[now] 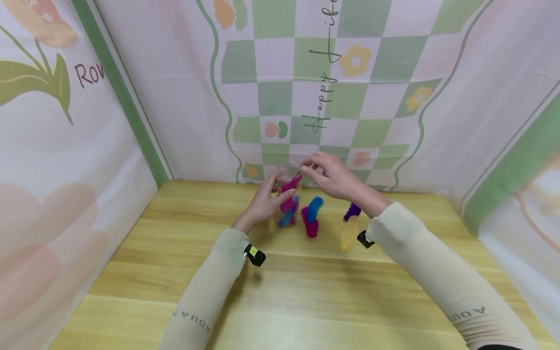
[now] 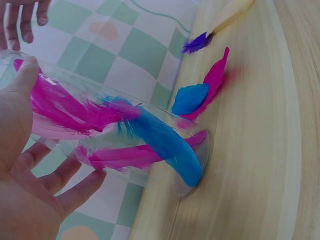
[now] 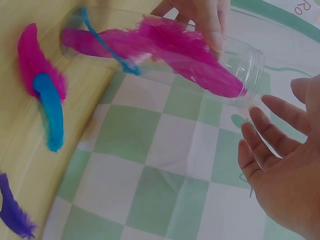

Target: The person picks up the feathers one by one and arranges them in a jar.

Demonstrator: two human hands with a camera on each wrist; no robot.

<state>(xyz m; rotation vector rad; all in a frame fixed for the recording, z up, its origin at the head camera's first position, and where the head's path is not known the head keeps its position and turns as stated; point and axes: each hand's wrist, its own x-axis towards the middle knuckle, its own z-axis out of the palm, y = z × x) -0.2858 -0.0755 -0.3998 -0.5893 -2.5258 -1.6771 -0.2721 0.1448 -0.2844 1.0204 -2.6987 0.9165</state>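
A clear jar (image 3: 255, 75) stands upright on the table with its mouth uncovered. My left hand (image 1: 262, 201) grips it around the upper part, thumb on the near side and fingers behind. Inside, two magenta feathers (image 2: 65, 107) and a blue feather (image 2: 172, 145) show through the wall. Beside the rim is my right hand (image 1: 334, 177), its fingers loosely spread and holding nothing in the right wrist view (image 3: 285, 150). To the right of the jar, a blue feather (image 1: 314, 209) lies across a magenta feather (image 1: 311, 229).
Farther right on the wooden table (image 1: 284, 296) lie a purple feather (image 1: 352, 211) and a yellow feather (image 1: 348, 234), near the right sleeve (image 1: 420, 248). A checkered fabric curtain (image 1: 315, 97) hangs behind the table's back edge.
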